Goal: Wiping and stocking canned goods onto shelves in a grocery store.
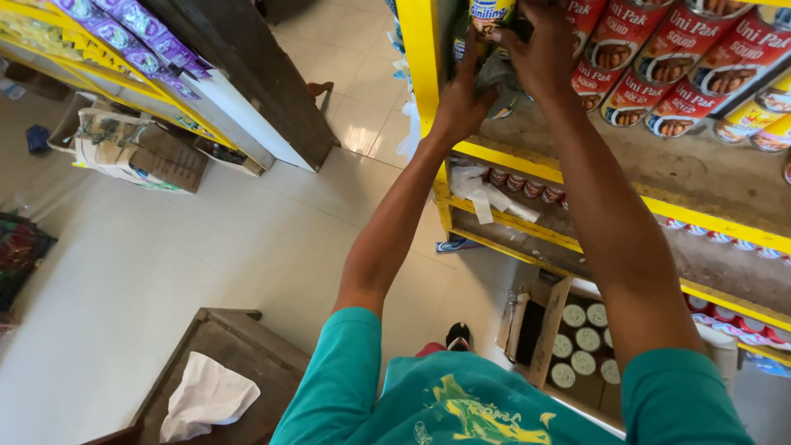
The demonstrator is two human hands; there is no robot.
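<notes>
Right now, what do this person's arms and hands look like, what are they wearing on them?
Both arms are bare from above the elbow down to the left hand and right hand. Each upper arm ends in the short sleeve of a teal T-shirt with a yellow-green print on the front. No gloves, watch, rings or bracelets can be seen on either hand or wrist.

- My one camera sits on my head and looks steeply down along my raised arms.
- It faces the yellow shelf (527, 169), which fills the upper right and stands very close.
- Left of the shelf the view drops to the tiled floor (148, 247), well below.
- Under the shelf it catches my teal shirt (461, 404) at the bottom edge.
- No second view shares the scene.
</notes>
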